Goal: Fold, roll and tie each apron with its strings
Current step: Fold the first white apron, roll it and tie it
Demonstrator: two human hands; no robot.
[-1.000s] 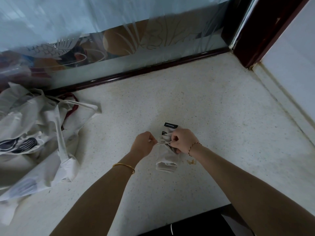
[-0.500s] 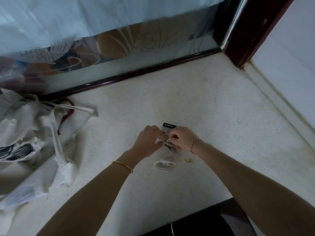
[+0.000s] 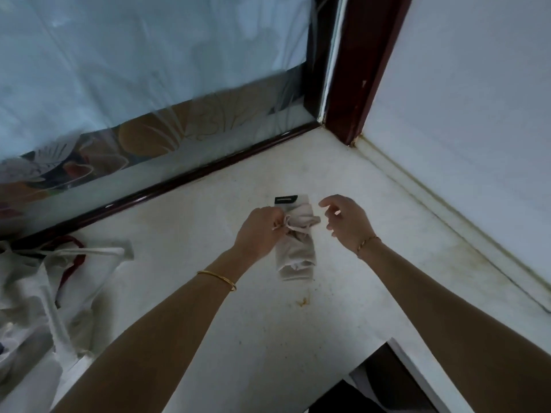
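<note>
Left hand [image 3: 258,234] pinching rolled apron's [image 3: 295,251] string [image 3: 293,226]

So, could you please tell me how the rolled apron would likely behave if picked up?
The rolled apron is soft cloth, so it would probably feel light and squash a little. The string looks tied round it, so it likely stays bundled. Its flattened shape suggests it won't roll far.

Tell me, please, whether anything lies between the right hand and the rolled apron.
Nothing visible does: the right hand hovers open right of the rolled apron, only counter between; the left hand pinches its string.
</note>
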